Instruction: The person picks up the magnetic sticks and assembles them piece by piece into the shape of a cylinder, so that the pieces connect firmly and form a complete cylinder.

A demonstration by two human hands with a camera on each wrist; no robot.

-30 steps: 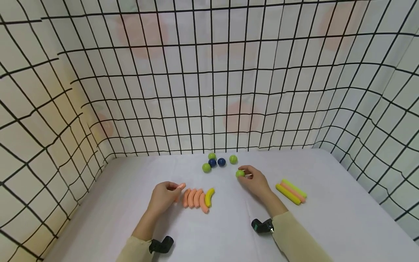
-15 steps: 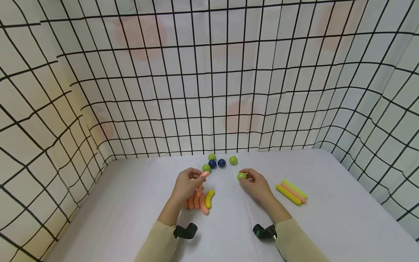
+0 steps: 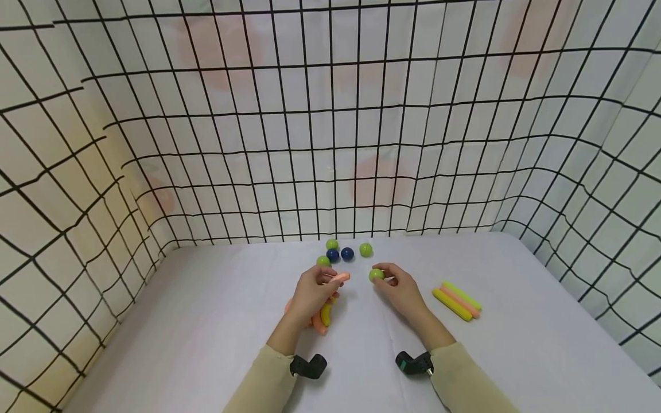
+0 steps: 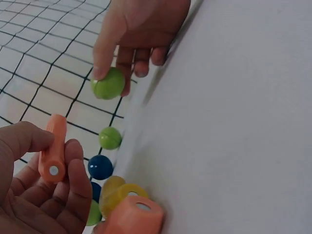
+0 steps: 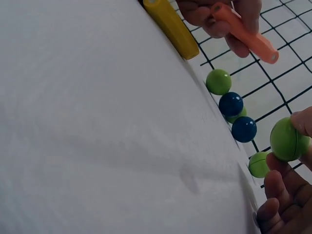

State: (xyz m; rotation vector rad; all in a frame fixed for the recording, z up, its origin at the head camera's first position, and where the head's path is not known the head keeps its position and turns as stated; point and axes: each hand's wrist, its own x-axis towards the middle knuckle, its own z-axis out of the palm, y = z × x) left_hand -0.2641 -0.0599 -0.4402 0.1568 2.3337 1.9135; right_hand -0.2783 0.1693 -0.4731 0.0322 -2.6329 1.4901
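Observation:
My left hand (image 3: 310, 292) pinches an orange stick (image 3: 341, 277) between thumb and fingers. The left wrist view shows a silvery disc in the end of this stick (image 4: 55, 151). To its right, my right hand (image 3: 401, 289) holds a green ball (image 3: 376, 275) at its fingertips; a seam runs round the ball (image 5: 287, 139) in the right wrist view. Stick and ball are apart, both raised over the table. Partly hidden beneath my left hand lie several curved orange sticks (image 3: 318, 324) and a curved yellow stick (image 3: 325, 315).
Behind the hands sit two blue balls (image 3: 348, 253) and several green balls (image 3: 365, 249). Three straight sticks lie side by side at right, the near one yellow (image 3: 451, 304). Black netting (image 3: 335, 152) over white cloth encloses the back and sides of the white table (image 3: 191, 332).
My left hand has carried the orange stick rightward from the left end of the curved row, passing over it toward the green ball. My right hand stays nearly in place with its ball.

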